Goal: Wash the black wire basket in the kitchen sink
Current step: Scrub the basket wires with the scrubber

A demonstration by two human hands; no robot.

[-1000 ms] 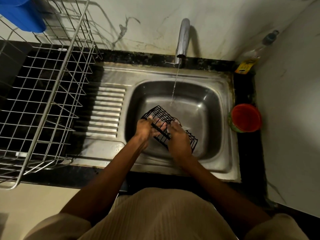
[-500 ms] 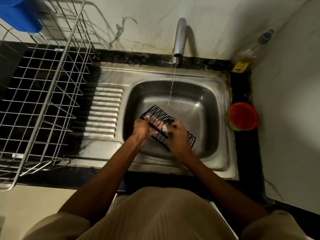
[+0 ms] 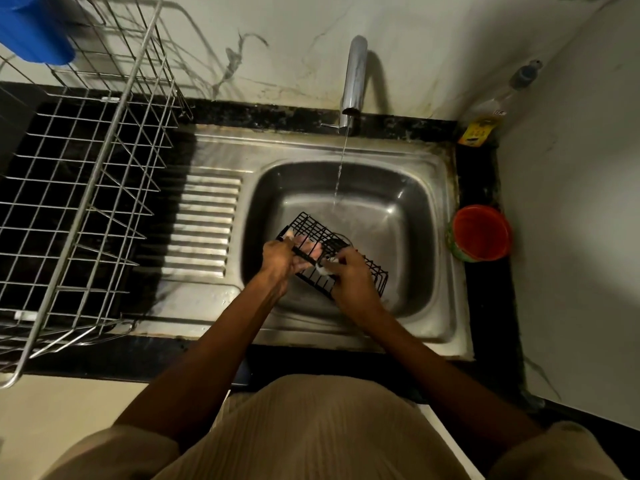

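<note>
A small black wire basket (image 3: 311,230) is held tilted over the steel sink (image 3: 408,209) basin. My left hand (image 3: 277,258) grips its left edge, with fingers curled through the wires. My right hand (image 3: 349,278) lies over the basket's near right part and pinches a small whitish, foamy scrubber (image 3: 325,266) against the wires. A thin stream of water (image 3: 341,168) falls from the chrome tap (image 3: 355,77) into the basin just behind the basket.
A large steel dish rack (image 3: 86,188) stands on the black counter at the left, beside the ribbed drainboard (image 3: 207,220). A red tub (image 3: 481,233) sits right of the sink. A bottle (image 3: 491,112) stands in the back right corner. A blue container (image 3: 34,32) is top left.
My right hand has shifted a little along the basket's wires with the scrubber. The left hand keeps its hold and the basket stays tilted in the same spot.
</note>
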